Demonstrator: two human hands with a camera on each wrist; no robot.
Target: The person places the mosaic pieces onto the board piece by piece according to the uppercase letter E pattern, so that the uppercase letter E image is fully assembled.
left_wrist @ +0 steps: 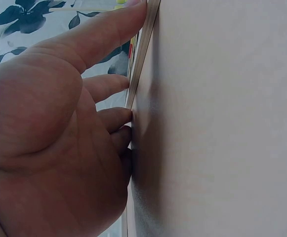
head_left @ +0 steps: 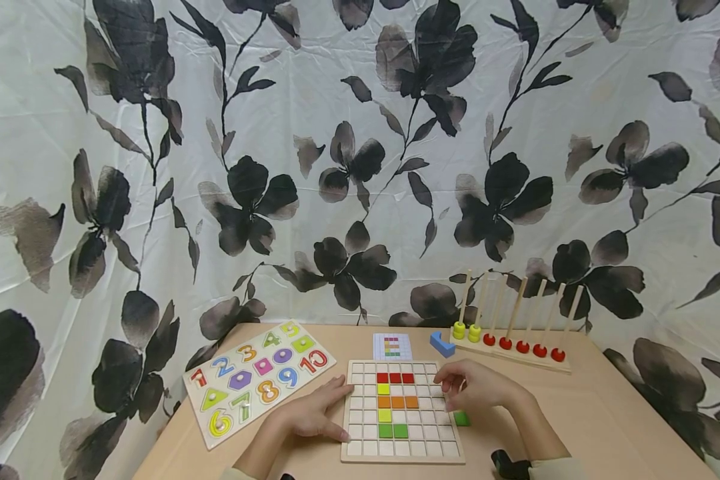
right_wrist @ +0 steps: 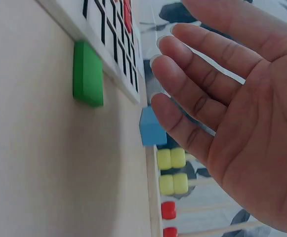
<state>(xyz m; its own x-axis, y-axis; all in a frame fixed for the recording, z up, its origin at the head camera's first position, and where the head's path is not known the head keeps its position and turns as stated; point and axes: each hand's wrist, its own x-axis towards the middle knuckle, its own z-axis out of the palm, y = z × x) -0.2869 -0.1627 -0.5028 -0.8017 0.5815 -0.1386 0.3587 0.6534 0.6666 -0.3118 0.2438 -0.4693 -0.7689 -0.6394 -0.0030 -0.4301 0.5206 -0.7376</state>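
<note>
While our left hand [head_left: 312, 417] rests flat against the grid board [head_left: 360, 453], lower centre, our right hand [head_left: 474, 387] hovers open-fingered above a green block [head_left: 461, 419].

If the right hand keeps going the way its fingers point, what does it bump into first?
Probably the grid board: the right hand hovers over its right edge, fingers pointing across the coloured squares. Depth is unclear.

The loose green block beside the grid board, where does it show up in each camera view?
Head: the green block lies on the table by the grid board's right edge, under the right hand.
Left wrist: not in view.
Right wrist: green block upper left, beside the board's edge.
Shared landmark: the grid board.
</note>
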